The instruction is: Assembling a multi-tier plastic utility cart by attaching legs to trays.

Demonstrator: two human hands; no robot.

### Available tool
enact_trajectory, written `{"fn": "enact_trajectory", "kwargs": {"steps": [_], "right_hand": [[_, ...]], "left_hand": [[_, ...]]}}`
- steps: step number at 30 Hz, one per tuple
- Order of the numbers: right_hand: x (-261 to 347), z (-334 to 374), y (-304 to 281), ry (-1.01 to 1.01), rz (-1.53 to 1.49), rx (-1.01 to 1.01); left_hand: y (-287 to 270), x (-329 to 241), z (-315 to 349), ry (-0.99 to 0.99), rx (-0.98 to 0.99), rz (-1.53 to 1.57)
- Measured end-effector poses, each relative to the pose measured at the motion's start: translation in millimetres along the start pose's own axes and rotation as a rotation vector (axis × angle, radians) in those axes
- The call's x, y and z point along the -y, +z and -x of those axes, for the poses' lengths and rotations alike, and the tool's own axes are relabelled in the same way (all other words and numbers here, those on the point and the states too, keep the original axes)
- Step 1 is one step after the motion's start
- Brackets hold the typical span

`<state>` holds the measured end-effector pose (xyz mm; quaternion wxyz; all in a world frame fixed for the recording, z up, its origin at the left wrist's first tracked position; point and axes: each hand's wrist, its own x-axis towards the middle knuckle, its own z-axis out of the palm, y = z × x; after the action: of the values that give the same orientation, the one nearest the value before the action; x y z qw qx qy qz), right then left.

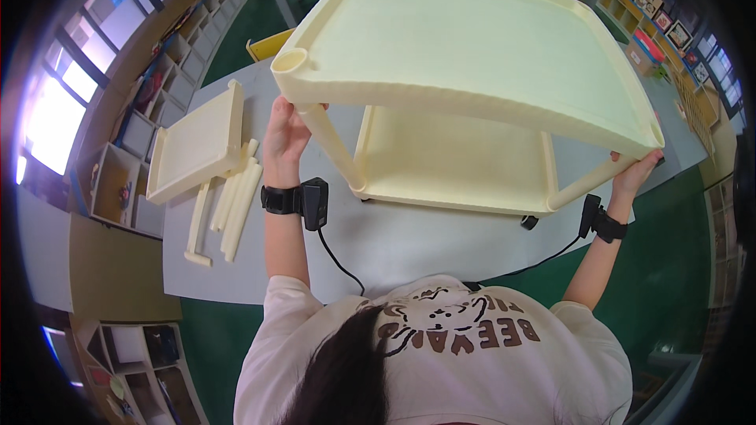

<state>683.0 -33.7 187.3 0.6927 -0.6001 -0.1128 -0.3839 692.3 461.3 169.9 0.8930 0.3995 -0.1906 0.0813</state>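
A cream plastic utility cart stands on the table in front of me, with an upper tray [472,31] joined by round posts to a lower tray [457,153]. My left hand [287,132] is closed at the upper tray's near left corner, thumb below the rim and fingertips showing behind the left post [334,145]. At the near right corner, my right hand [636,175] is closed round the top of the right post [591,181], just under the tray. Parts of its fingers are hidden. A black caster [529,222] shows beneath the lower tray.
On the grey table [228,287], to the left, a smaller cream tray [197,142] leans over several loose posts [244,208] and a bar with short end pieces [198,224]. Cables run from black wrist devices [315,203]. A yellow chair [269,45] stands beyond the table.
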Motion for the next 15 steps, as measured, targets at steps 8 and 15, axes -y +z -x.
{"fn": "enact_trajectory", "kwargs": {"steps": [8, 15], "right_hand": [[-1, -1, 2, 0.013, -0.005, -0.012], [-3, -2, -2, -0.001, 0.017, 0.013]], "left_hand": [[9, -7, 5, 0.008, -0.01, -0.025], [24, -8, 7, 0.069, -0.063, -0.101]]}}
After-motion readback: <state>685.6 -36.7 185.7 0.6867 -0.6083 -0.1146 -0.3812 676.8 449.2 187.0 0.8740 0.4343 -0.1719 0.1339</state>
